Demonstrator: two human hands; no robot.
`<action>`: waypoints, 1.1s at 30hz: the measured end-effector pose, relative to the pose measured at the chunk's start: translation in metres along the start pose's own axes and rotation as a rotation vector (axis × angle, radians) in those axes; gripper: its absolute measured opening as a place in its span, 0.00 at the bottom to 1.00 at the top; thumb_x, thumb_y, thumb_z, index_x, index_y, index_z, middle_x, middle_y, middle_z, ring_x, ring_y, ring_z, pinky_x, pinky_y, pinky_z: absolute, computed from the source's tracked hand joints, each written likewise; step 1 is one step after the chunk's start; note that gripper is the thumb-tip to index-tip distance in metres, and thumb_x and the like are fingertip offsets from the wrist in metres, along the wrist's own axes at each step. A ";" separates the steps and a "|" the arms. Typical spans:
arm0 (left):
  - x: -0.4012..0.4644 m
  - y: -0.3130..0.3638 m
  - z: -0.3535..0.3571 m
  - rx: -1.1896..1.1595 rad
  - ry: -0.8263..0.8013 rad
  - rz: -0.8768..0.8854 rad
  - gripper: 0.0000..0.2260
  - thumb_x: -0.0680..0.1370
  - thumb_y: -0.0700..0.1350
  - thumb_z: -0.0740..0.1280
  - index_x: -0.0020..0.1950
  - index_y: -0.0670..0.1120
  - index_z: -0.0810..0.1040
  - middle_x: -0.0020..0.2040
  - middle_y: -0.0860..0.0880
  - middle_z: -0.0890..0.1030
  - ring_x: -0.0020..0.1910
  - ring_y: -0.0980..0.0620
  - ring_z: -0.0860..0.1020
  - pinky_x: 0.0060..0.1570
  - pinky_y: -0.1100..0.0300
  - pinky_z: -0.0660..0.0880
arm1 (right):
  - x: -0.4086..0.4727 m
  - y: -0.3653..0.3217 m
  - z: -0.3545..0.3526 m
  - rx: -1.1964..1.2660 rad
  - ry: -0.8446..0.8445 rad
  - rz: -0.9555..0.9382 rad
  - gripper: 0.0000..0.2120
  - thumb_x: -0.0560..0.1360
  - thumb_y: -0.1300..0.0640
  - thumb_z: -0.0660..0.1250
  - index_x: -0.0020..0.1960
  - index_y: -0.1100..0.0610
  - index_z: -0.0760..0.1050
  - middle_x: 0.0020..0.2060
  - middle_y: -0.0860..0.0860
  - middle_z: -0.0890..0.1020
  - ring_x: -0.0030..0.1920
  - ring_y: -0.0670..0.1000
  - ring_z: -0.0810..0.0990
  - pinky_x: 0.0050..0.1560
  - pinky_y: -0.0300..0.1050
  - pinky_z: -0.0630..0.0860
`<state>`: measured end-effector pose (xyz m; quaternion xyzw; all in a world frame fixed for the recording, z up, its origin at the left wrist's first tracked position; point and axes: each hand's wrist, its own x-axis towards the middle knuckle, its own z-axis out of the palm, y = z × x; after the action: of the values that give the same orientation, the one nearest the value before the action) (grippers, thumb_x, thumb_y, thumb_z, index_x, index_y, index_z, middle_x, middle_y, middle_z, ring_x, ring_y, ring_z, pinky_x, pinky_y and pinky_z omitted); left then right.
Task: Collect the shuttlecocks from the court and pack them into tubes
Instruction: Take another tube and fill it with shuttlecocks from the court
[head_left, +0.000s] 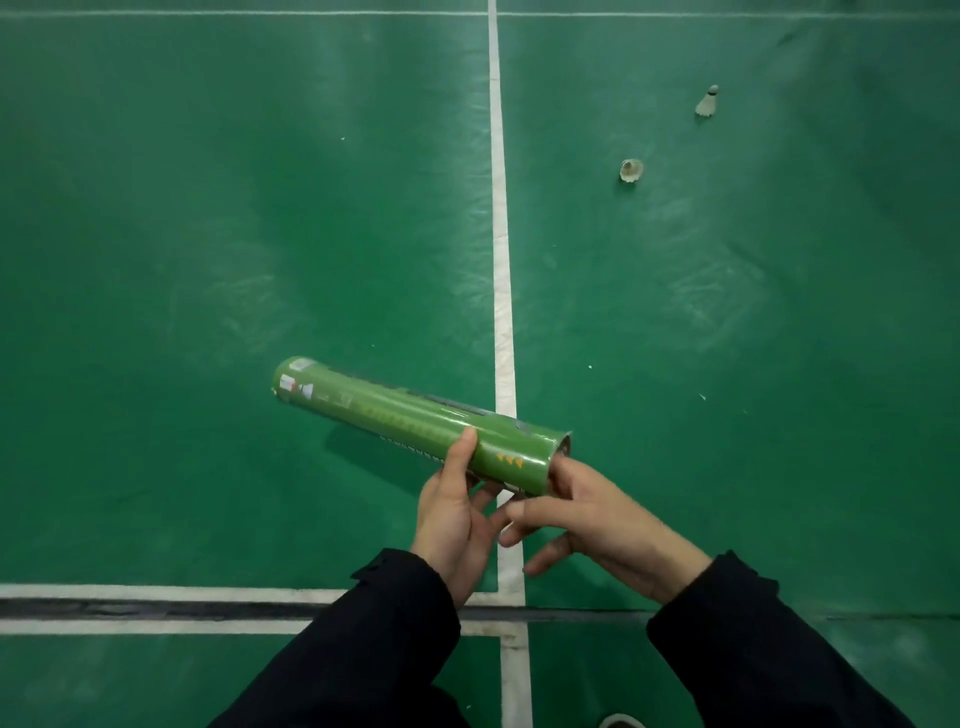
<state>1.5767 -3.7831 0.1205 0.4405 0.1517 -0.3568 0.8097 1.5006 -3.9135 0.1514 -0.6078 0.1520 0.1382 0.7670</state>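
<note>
- While I stand over the court, the green tube lies slanted in the air before me, its far end up to the left and its open near end down to the right, crossing the white centre line.
- My left hand grips the tube near the open end, thumb laid along its top side and fingers curled beneath it.
- My right hand is at the tube's open mouth, thumb and forefinger touching the rim, the other fingers loosely bent below and holding nothing; whether anything sits inside the mouth I cannot tell.
- Dark sleeves cover both my forearms.
- Two shuttlecocks lie on the green floor right of the centre line, well apart from the tube: the nearer shuttlecock shows its feathered opening, the farther shuttlecock lies on its side, cork pointing away.
- White baselines with a dark strip between them run across below my hands.
</note>
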 end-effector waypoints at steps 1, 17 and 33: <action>0.002 0.001 -0.001 -0.036 0.019 -0.006 0.20 0.80 0.55 0.68 0.61 0.40 0.80 0.53 0.42 0.85 0.49 0.46 0.85 0.34 0.54 0.81 | -0.001 0.003 0.000 0.047 0.082 -0.048 0.22 0.76 0.64 0.72 0.68 0.49 0.75 0.58 0.48 0.84 0.45 0.53 0.85 0.38 0.48 0.84; -0.003 -0.001 -0.008 0.015 -0.018 0.015 0.23 0.82 0.54 0.67 0.67 0.37 0.77 0.62 0.37 0.83 0.61 0.40 0.83 0.47 0.49 0.83 | 0.005 -0.014 -0.003 -0.067 -0.176 0.143 0.23 0.77 0.72 0.61 0.64 0.49 0.74 0.57 0.57 0.80 0.45 0.57 0.83 0.31 0.47 0.82; 0.006 -0.001 -0.015 -0.061 0.069 0.008 0.19 0.79 0.55 0.69 0.60 0.41 0.81 0.54 0.42 0.85 0.52 0.45 0.85 0.43 0.51 0.83 | 0.008 0.010 0.009 -0.394 0.068 -0.068 0.18 0.79 0.64 0.67 0.67 0.51 0.76 0.54 0.51 0.85 0.24 0.48 0.73 0.26 0.42 0.74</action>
<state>1.5816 -3.7743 0.1080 0.4285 0.1887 -0.3334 0.8183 1.5041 -3.9027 0.1415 -0.7552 0.1271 0.1188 0.6319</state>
